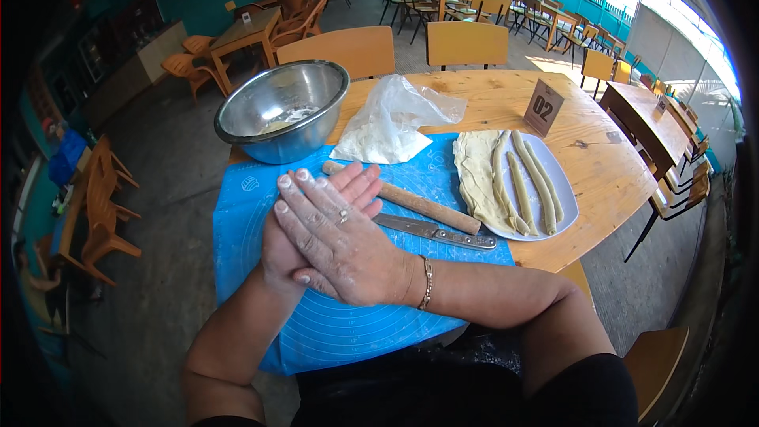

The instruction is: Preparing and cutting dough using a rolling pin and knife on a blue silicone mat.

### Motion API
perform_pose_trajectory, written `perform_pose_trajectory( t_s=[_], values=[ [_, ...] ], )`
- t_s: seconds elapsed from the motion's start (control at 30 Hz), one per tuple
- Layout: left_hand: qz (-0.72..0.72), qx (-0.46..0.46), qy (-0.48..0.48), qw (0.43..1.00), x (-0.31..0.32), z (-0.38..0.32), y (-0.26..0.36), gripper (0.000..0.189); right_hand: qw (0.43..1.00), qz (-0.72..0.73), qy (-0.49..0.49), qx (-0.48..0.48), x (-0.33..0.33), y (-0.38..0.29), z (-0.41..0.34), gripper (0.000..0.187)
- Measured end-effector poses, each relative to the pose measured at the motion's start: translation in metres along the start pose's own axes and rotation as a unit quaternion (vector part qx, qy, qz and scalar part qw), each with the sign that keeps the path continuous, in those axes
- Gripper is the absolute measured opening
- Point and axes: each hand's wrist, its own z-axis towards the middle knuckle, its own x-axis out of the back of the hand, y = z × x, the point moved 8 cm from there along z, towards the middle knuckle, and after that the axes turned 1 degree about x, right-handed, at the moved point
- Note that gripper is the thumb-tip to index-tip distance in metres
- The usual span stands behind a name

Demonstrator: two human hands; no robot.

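Observation:
Floury and flat, my right hand point(332, 237) lies across my left hand point(278, 255), palm against palm, above a blue silicone pastry mat point(367, 332). Whether anything sits between the palms is hidden. Just beyond my fingers, a wooden rolling pin point(424, 206) rests on the mat at a slant. Alongside it lies a knife point(439, 232) with a metal handle, its blade tip behind my right hand. To the right, a pale plate point(560, 187) bears several rolled dough strips point(525, 190) and a folded dough sheet point(477, 172).
A steel mixing bowl point(281, 112) with pale residue stands at the back left. Beside it slumps a clear plastic bag point(391, 124) of white flour. A number stand point(542, 108) is on the wooden table point(611, 172). Chairs point(468, 44) line the far side.

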Motion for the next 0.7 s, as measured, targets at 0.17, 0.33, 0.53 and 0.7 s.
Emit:
perform_pose_trajectory(
  t_s=[0.17, 0.33, 0.53, 0.7],
  values=[
    [-0.007, 0.029, 0.08, 0.996, -0.007, -0.003, -0.026, 0.072, 0.987, -0.138, 0.02, -0.08, 0.035, 0.042, -0.006, 0.072],
    [0.05, 0.073, -0.074, 0.993, -0.014, -0.008, -0.045, 0.078, 0.999, -0.028, 0.01, -0.026, 0.015, -0.013, 0.0, 0.077],
    [-0.035, -0.002, -0.022, 0.999, -0.022, 0.002, 0.002, 0.07, 0.991, -0.113, 0.006, -0.071, 0.032, 0.026, 0.003, 0.076],
    [0.049, -0.023, 0.051, 0.997, -0.001, -0.002, -0.032, 0.072, 0.989, -0.117, 0.035, -0.08, 0.034, 0.018, -0.001, 0.075]
  ],
)
